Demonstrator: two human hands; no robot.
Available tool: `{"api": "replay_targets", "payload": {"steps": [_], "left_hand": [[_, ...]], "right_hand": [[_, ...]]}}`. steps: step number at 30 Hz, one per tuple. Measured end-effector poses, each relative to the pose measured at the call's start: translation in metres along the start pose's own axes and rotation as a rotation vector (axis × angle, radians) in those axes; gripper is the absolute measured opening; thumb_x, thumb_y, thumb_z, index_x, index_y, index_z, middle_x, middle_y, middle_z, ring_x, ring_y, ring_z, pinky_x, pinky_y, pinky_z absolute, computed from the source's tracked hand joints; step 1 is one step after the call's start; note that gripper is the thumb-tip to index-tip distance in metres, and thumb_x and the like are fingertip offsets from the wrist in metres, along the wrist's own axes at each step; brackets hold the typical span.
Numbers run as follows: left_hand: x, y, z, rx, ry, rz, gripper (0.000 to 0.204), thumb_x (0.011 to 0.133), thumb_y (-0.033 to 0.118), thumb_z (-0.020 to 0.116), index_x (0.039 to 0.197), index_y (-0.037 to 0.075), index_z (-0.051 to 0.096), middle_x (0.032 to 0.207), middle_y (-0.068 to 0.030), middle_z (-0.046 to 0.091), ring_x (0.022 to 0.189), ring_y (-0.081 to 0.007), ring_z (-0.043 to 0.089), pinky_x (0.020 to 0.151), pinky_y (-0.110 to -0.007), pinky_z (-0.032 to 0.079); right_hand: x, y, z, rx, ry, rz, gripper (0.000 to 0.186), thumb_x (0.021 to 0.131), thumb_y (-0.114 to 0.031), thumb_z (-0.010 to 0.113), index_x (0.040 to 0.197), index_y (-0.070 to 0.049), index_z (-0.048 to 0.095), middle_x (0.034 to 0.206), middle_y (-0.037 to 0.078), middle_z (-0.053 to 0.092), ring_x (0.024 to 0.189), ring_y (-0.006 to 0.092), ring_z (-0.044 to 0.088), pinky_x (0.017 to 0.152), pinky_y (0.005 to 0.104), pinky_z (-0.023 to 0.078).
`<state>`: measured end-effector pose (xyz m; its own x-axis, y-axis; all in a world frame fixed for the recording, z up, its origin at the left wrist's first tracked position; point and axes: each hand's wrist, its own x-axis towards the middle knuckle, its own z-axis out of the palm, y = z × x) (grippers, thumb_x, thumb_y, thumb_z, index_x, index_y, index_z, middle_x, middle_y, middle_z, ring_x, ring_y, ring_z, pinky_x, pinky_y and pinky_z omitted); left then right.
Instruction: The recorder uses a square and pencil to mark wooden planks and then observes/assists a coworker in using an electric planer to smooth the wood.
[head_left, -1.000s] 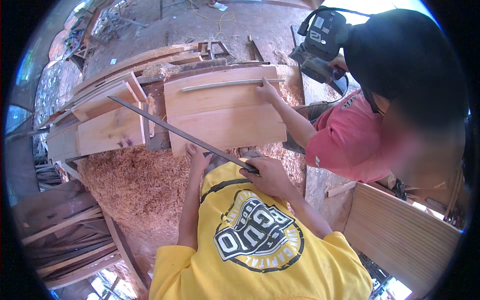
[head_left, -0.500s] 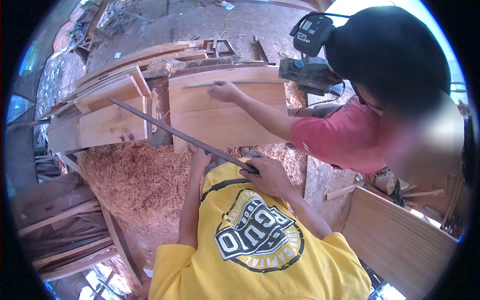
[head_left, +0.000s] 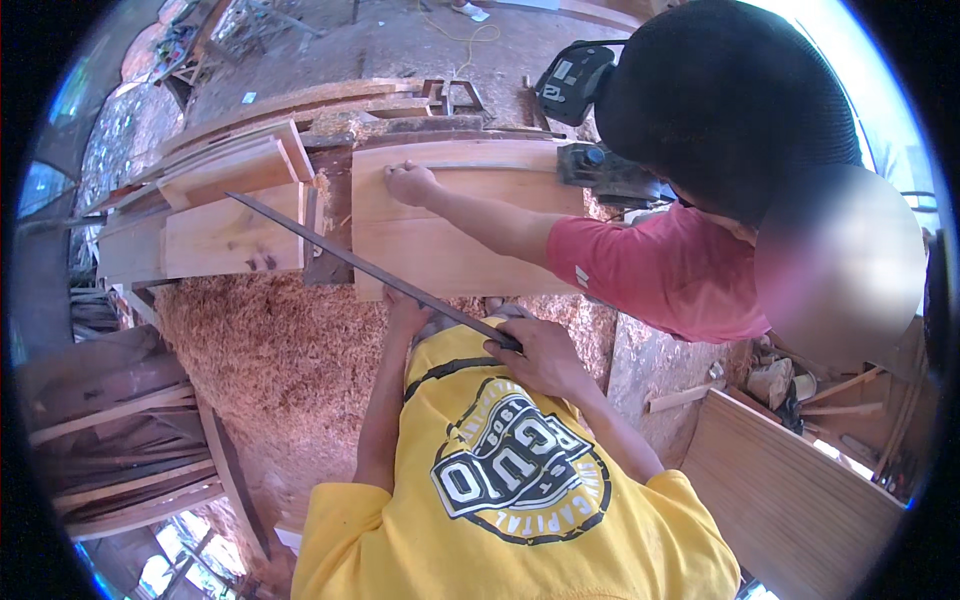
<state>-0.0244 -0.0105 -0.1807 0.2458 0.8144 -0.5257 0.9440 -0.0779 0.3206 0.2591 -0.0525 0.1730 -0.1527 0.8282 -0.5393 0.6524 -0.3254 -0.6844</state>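
A long, narrow dark bar (head_left: 330, 248) slants from above the boards at the left down to my waist. My right hand (head_left: 540, 358) is closed around its near end, close to my yellow shirt. My left hand (head_left: 406, 312) is under the middle of the bar, its fingers curled up against it and partly hidden. Just beyond my hands lies a wide pale wooden panel (head_left: 450, 235). Over that panel reaches the bare forearm of a co-worker in a red shirt, whose closed hand (head_left: 410, 184) is near the panel's far left part.
Stacked boards (head_left: 235, 228) lie to the left of the panel. A dark power tool (head_left: 610, 172) sits by its right end. Wood shavings (head_left: 270, 340) cover the ground below. A wooden rack (head_left: 150, 450) stands at lower left, a large ribbed panel (head_left: 790, 490) at lower right.
The co-worker's hand has moved left across the panel, and their head has shifted left. My hands and the bar have stayed nearly in place; the view has shifted slightly.
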Motion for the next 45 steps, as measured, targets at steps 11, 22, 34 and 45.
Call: {"api": "replay_targets", "payload": {"steps": [11,22,34,45], "left_hand": [[-0.005,0.005,0.0,-0.03,0.096,-0.086,0.108,0.08,0.051,0.072,0.151,-0.008,0.016,0.155,-0.038,0.003,0.145,-0.0537,0.001,0.121,-0.054,0.01],[-0.007,0.015,-0.014,-0.083,0.04,-0.138,0.105,0.077,0.038,0.077,0.151,-0.007,0.018,0.155,-0.0369,0.004,0.145,-0.053,0.002,0.122,-0.05,0.016],[-0.003,0.004,-0.003,-0.097,0.057,-0.112,0.102,0.077,0.035,0.078,0.152,-0.001,0.02,0.156,-0.0366,0.001,0.145,-0.0523,0.0,0.121,-0.053,0.014],[0.003,-0.008,0.018,-0.053,0.051,-0.094,0.099,0.079,0.038,0.076,0.154,0.006,0.021,0.155,-0.0387,-0.007,0.145,-0.0544,-0.006,0.121,-0.055,0.011]], "right_hand": [[0.003,0.008,0.005,-0.072,0.065,-0.138,0.033,0.088,-0.035,0.067,0.097,-0.004,0.071,0.083,0.018,0.067,0.079,0.0371,0.065,0.072,0.0441,0.05],[0.004,0.009,0.007,-0.054,0.056,-0.091,0.032,0.088,-0.035,0.068,0.098,-0.004,0.071,0.086,0.019,0.068,0.081,0.0368,0.066,0.073,0.0435,0.05],[0.007,0.004,0.004,-0.062,0.057,-0.088,0.034,0.088,-0.035,0.067,0.099,-0.003,0.071,0.087,0.02,0.068,0.082,0.0376,0.066,0.074,0.0437,0.051],[0.01,0.004,0.004,-0.073,0.065,-0.113,0.034,0.088,-0.035,0.067,0.1,-0.004,0.072,0.085,0.02,0.068,0.079,0.0375,0.066,0.073,0.0437,0.051]]}}
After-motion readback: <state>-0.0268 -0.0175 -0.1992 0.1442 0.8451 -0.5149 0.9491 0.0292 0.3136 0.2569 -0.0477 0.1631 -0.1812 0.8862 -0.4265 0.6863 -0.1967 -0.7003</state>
